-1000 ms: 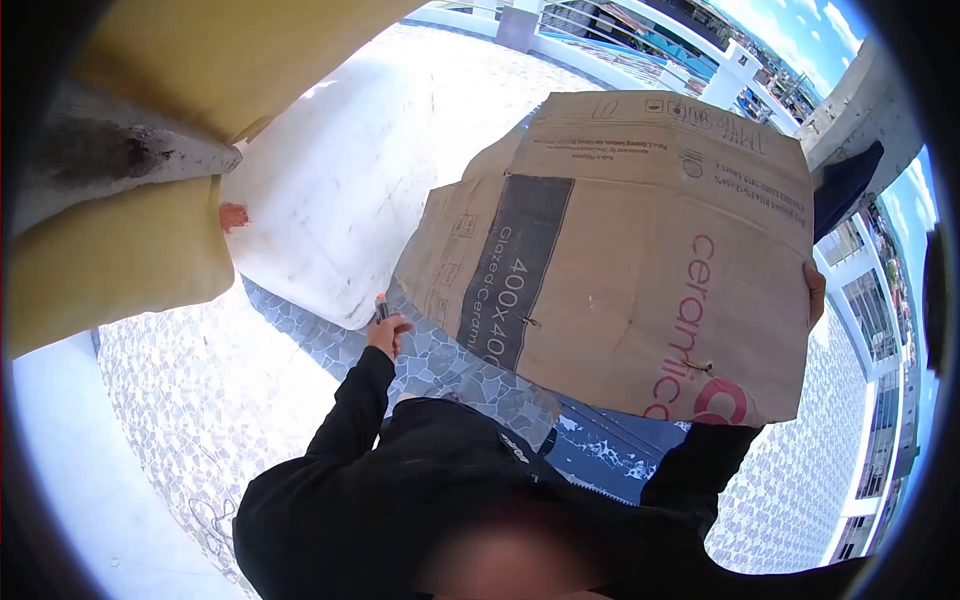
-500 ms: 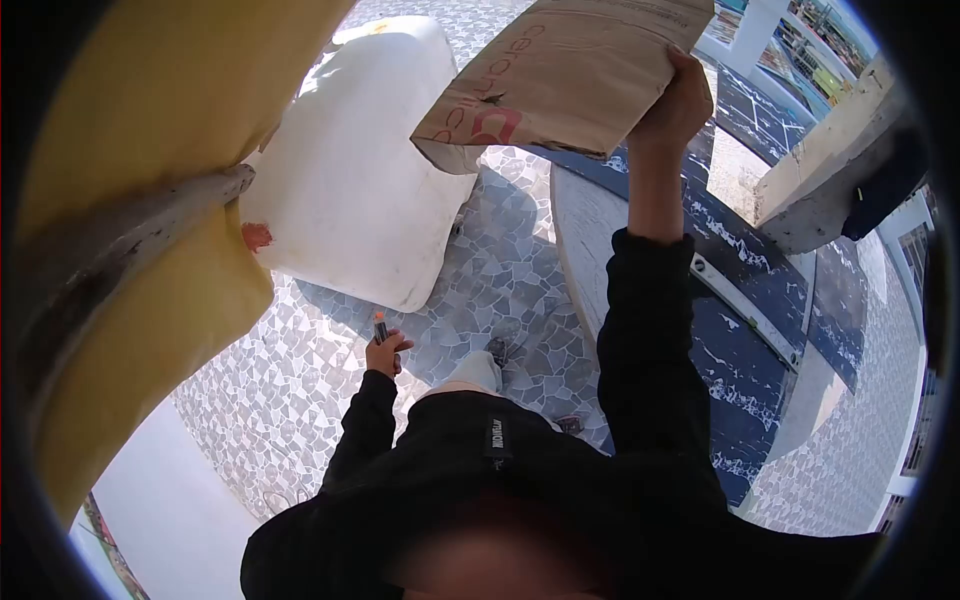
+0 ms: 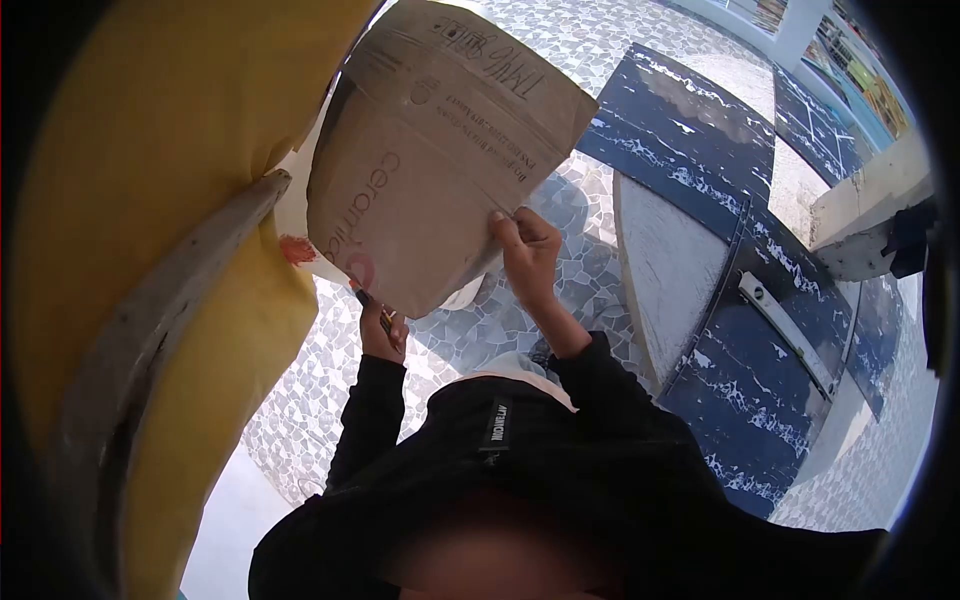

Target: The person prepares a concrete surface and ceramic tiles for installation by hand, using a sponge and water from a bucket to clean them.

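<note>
A brown cardboard sheet (image 3: pixel 430 170) with red "ceramica" print and handwriting is held up in front of me. My right hand (image 3: pixel 528 255) pinches its right edge, thumb on the printed face. Below the sheet's lower left corner, my left hand (image 3: pixel 384 330) is closed round a slim dark tool (image 3: pixel 386 321) with an orange end; its exact kind is unclear. That orange end sits right at the cardboard's lower edge, beside the red logo. Most of the large white block behind is hidden by the sheet.
Yellow sheeting (image 3: pixel 220 380) and a weathered curved beam (image 3: pixel 170 300) crowd the left side. On the right, dark blue marbled panels (image 3: pixel 690 130) lie on the stone-patterned floor (image 3: pixel 560 300), with a spirit level (image 3: pixel 785 335) on one. A concrete post (image 3: pixel 860 215) stands beyond.
My right hand has brought the cardboard down and left, turning its printed face toward me. My left hand has come up slightly, bringing the tool to the sheet's lower edge.
</note>
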The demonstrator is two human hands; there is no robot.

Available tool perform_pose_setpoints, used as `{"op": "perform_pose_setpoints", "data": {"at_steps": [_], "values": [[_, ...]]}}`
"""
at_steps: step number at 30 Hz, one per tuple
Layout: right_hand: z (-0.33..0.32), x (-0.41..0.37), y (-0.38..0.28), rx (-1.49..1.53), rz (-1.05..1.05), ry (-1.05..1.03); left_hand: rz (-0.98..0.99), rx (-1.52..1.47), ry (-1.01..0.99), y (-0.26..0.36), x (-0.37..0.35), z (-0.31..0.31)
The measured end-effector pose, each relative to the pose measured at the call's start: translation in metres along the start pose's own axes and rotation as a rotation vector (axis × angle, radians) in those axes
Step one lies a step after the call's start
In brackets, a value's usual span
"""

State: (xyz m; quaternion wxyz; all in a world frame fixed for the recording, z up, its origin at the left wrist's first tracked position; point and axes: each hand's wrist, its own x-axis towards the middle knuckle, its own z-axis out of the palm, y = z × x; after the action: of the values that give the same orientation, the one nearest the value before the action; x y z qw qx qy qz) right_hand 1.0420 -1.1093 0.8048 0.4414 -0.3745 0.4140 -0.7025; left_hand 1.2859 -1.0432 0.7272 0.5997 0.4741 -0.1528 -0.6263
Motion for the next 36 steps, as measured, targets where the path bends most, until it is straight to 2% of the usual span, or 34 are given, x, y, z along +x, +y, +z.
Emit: {"op": "perform_pose_setpoints", "data": {"at_steps": [1,2,3,5,6,7,11,12,14,16,17,18,20,22,23,24,26,27,29,30,32,34,36], "values": [[-0.002,-0.023,0.020,-0.069,0.089,-0.022,-0.054,-0.045,0.095,0.009,-0.003,0.012],[-0.006,-0.042,0.040,-0.175,0.084,-0.029,-0.110,-0.089,0.191,0.025,-0.012,0.033],[-0.008,-0.058,0.056,-0.209,0.148,0.004,-0.034,-0.064,0.227,0.036,-0.019,0.056],[-0.007,-0.075,0.071,-0.220,0.185,0.037,-0.009,-0.065,0.183,0.032,-0.004,0.019],[-0.004,-0.079,0.070,-0.210,0.192,0.056,0.015,-0.061,0.134,0.035,-0.004,0.015],[0.001,-0.078,0.071,-0.209,0.199,0.058,0.027,-0.087,0.187,0.035,-0.004,0.011],[0.027,-0.060,0.074,-0.212,0.188,-0.036,0.056,-0.103,0.164,0.042,-0.011,0.004],[0.038,-0.058,0.072,-0.217,0.155,-0.096,0.062,-0.081,0.215,0.043,-0.009,0.000],[0.060,-0.065,0.070,-0.250,0.094,-0.186,0.202,0.054,0.362,0.040,0.002,-0.019],[0.077,-0.079,0.072,-0.180,0.117,-0.243,0.168,0.007,0.450,0.055,0.002,-0.029],[0.081,-0.088,0.072,-0.248,0.100,-0.276,0.182,0.059,0.568,0.063,0.005,-0.037],[0.083,-0.096,0.073,-0.313,0.082,-0.306,0.349,0.224,0.681,0.072,0.001,-0.033],[0.081,-0.112,0.092,-0.342,0.116,-0.388,0.447,0.362,0.713,0.088,-0.005,-0.042],[0.079,-0.121,0.105,-0.477,0.097,-0.611,0.447,0.390,0.687,0.100,-0.007,-0.052],[0.073,-0.121,0.112,-0.570,0.192,-0.838,0.440,0.425,0.660,0.104,-0.011,-0.057],[0.068,-0.123,0.114,-0.567,0.196,-0.841,0.438,0.428,0.665,0.109,-0.016,-0.058],[0.057,-0.116,0.118,-0.403,0.171,-1.092,0.382,0.552,0.590,0.117,-0.018,-0.053],[0.054,-0.100,0.094,-0.476,0.309,-1.238,0.375,0.551,0.593,0.119,-0.016,-0.059],[0.054,-0.084,0.079,-0.592,0.312,-1.289,0.348,0.570,0.444,0.120,-0.010,-0.070],[0.054,-0.081,0.071,-0.701,0.305,-1.332,0.343,0.568,0.450,0.119,-0.007,-0.070],[0.054,-0.071,0.039,-0.782,0.281,-1.362,0.292,0.761,0.600,0.122,0.002,-0.067],[0.050,-0.051,-0.012,-0.837,0.188,-1.841,0.318,0.790,0.650,0.120,0.015,-0.068],[0.042,-0.023,-0.054,-0.465,0.532,-1.355,0.328,0.851,0.652,0.117,0.029,-0.079]]}}
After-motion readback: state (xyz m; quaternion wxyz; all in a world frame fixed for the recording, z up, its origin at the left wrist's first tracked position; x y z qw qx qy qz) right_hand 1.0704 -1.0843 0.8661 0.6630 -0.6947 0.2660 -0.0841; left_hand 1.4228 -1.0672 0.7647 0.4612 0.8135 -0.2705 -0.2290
